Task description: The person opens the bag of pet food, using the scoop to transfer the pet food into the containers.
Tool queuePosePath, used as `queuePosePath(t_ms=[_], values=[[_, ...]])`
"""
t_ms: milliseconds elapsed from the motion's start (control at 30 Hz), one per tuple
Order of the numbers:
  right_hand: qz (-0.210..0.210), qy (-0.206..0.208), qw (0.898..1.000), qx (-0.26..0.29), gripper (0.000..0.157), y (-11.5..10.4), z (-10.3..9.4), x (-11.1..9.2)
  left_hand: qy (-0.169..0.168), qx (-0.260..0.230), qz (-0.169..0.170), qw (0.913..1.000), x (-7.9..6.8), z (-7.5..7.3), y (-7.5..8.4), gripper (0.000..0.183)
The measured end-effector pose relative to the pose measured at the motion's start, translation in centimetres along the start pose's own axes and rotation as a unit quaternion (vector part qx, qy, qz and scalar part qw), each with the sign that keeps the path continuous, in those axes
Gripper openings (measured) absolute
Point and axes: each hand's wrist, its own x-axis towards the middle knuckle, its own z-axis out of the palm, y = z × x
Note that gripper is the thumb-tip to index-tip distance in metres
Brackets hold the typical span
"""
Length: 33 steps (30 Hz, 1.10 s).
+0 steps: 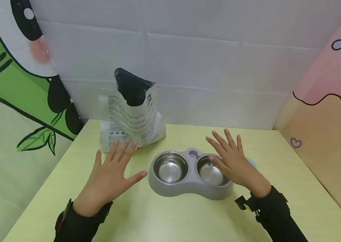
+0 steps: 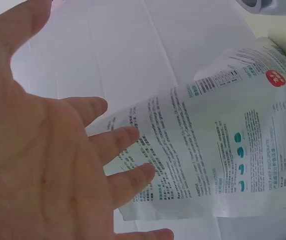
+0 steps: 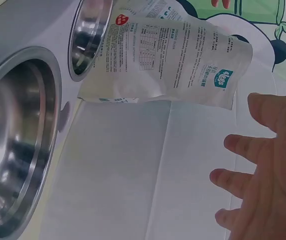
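A grey double pet feeder (image 1: 175, 190) with two round steel bowls sits mid-table. Both bowls look bare inside; in the right wrist view one steel bowl (image 3: 45, 75) looms large at the left. Behind it to the left stands a white printed bag (image 1: 134, 124), its torn top gaping to a dark lining. My left hand (image 1: 105, 183) is spread with straight fingers, overlapping the bag's lower edge in the head view, holding nothing. My right hand (image 1: 235, 164), also spread and holding nothing, hovers over the right bowl, hiding part of its rim. The left wrist view shows the bag (image 2: 208, 145) beyond my fingers.
A light-blue object (image 1: 252, 163) is mostly hidden behind my right hand. The pale yellow table (image 1: 170, 222) backs onto a white cloth wall (image 1: 206, 67). Cartoon-printed sheets (image 1: 31, 97) flank it on both sides.
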Motion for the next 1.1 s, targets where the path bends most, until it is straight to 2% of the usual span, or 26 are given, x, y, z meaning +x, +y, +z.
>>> queuePosePath(t_ms=[300,500,800,1100], values=[[0.007,-0.018,0.999,0.035,0.051,0.0,-0.4,1.4,0.013,-0.003,-0.015,0.9998,0.3,-1.4,-1.7,0.087],[0.001,-0.023,0.999,0.032,0.051,0.0,-0.7,2.3,0.034,-0.005,-0.025,0.9991,-0.1,-2.6,-3.1,0.086],[-0.016,-0.029,0.998,0.049,0.05,-0.1,-0.3,3.1,0.073,0.011,-0.025,0.997,0.0,-2.9,-5.0,0.081],[-0.019,-0.046,0.994,0.095,0.052,-0.5,-0.7,4.0,0.071,-0.006,-0.023,0.9972,0.1,-3.3,-6.2,0.078]])
